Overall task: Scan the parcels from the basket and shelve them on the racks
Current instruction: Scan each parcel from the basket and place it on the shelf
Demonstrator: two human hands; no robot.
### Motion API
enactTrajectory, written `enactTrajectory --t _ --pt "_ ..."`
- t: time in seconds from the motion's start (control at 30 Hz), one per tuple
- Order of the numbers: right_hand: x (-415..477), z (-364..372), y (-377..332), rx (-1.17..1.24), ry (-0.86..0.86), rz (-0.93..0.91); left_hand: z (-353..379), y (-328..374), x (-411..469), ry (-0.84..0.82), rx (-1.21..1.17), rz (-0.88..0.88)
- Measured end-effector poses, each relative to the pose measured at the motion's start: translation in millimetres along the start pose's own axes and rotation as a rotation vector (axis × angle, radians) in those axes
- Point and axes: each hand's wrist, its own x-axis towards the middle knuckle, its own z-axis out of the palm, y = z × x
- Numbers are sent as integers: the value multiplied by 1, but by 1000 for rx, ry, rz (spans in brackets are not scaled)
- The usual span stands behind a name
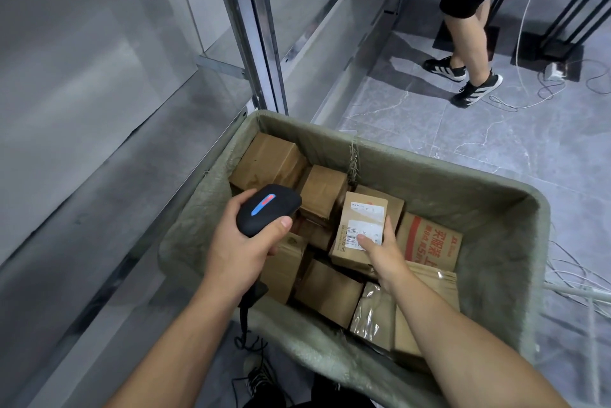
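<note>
2 hands in my view, both gripping. Left hand (pixel 243 244) clenched round black scanner (pixel 268 209), blue-red light strip on top, nose aimed at parcel. Right hand (pixel 383 250) grasps small labelled parcel (pixel 358 230), thumb on its barcode label, parcel sits inside basket (pixel 496 242) among other brown cartons. Grey rack (pixel 109 149) to left, shelves bare. Bystander's legs (pixel 469 40) far right.

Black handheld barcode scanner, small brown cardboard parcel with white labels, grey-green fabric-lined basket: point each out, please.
Black handheld barcode scanner (pixel 267 209), head view, on its top shell beside the lit strip.
Small brown cardboard parcel with white labels (pixel 362 225), head view, on its label-bearing top face.
Grey-green fabric-lined basket (pixel 463 186), head view, on the far inner wall.
</note>
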Motion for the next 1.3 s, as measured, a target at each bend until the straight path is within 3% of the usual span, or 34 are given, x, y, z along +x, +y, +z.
enactTrajectory --t 0.37,0.7,1.03,1.3 --pt "-7 7 -13 41 -72 -33 -17 -2 -18 88 -12 9" --pt "-48 12 -27 13 -111 -223 -46 -4 -63 108 -101 76" --pt "-130 51 -83 -277 -293 -475 -115 1 -141 156 13 240" --pt "-210 112 -169 -744 -422 -811 -172 22 -205 196 208 410"
